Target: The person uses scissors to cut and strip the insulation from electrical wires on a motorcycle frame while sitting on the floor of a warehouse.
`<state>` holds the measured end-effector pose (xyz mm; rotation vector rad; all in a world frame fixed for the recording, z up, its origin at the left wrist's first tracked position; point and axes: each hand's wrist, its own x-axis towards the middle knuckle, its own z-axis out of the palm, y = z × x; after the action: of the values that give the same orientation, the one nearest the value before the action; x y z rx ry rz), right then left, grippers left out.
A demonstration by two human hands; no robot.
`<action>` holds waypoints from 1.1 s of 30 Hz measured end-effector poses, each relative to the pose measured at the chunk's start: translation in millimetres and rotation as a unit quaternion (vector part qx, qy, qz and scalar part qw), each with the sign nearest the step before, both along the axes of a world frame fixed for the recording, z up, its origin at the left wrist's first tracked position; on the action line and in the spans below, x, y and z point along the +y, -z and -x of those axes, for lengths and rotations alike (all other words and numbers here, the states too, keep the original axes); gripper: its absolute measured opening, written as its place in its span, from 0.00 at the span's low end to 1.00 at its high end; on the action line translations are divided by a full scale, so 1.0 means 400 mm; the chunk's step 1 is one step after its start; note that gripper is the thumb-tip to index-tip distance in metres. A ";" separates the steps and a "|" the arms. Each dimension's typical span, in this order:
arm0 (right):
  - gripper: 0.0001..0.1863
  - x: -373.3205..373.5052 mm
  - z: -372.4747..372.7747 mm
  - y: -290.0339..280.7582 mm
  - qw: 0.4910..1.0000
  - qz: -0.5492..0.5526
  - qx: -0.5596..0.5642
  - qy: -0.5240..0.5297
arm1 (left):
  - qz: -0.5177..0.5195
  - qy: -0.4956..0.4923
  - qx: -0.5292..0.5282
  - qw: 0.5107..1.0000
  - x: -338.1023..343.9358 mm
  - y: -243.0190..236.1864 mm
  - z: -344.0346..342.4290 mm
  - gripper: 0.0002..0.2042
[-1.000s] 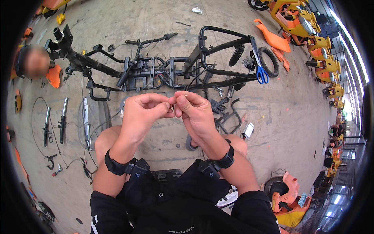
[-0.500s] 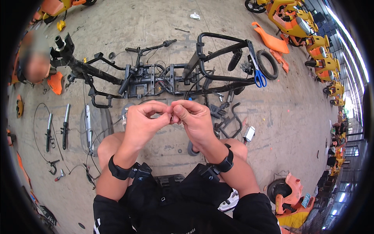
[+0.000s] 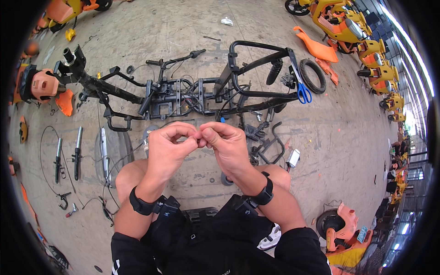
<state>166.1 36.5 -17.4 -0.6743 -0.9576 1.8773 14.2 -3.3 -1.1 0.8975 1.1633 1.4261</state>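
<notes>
My left hand (image 3: 172, 146) and my right hand (image 3: 225, 145) meet fingertip to fingertip above my knees. Both are pinched closed, thumb against forefinger. Whatever sits between the fingertips is too small or too hidden to name. Just beyond them lies a black scooter frame (image 3: 123, 93), stripped bare, stretching left to right across the concrete floor. Blue-handled scissors (image 3: 304, 93) rest against the right end of its rear rack. A small blue piece (image 3: 222, 120) shows just past my right fingers.
Two fork legs (image 3: 78, 158) and loose cables lie at the left. A dark tyre (image 3: 313, 76) and orange panels (image 3: 316, 45) lie at the far right. Beside my right knee are black bent tubes (image 3: 273, 146) and a white box (image 3: 294, 158). Yellow scooters (image 3: 341, 23) line the right side.
Both hands stay together in the same pinch, with only slight finger movement. The view has shifted a little. An orange scooter part at the far left shows where something blurred was before.
</notes>
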 end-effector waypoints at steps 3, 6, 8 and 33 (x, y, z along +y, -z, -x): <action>0.08 0.000 -0.001 0.004 0.999 0.022 0.025 0.001 | 0.011 0.007 -0.043 0.999 0.002 -0.010 -0.004 0.04; 0.09 0.000 -0.001 0.005 0.998 0.036 0.043 0.002 | 0.008 0.014 -0.071 0.997 0.003 -0.006 -0.005 0.04; 0.09 -0.001 -0.001 0.007 0.998 0.040 0.048 0.004 | 0.011 0.015 -0.082 0.996 0.003 -0.005 -0.006 0.04; 0.10 0.025 -0.027 -0.022 0.999 0.005 0.038 -0.017 | -0.030 0.051 0.004 0.998 0.001 -0.017 -0.011 0.08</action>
<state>176.9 46.5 -8.6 -0.5912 -0.9166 1.9250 18.6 -3.0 5.6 0.9922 1.0690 1.3815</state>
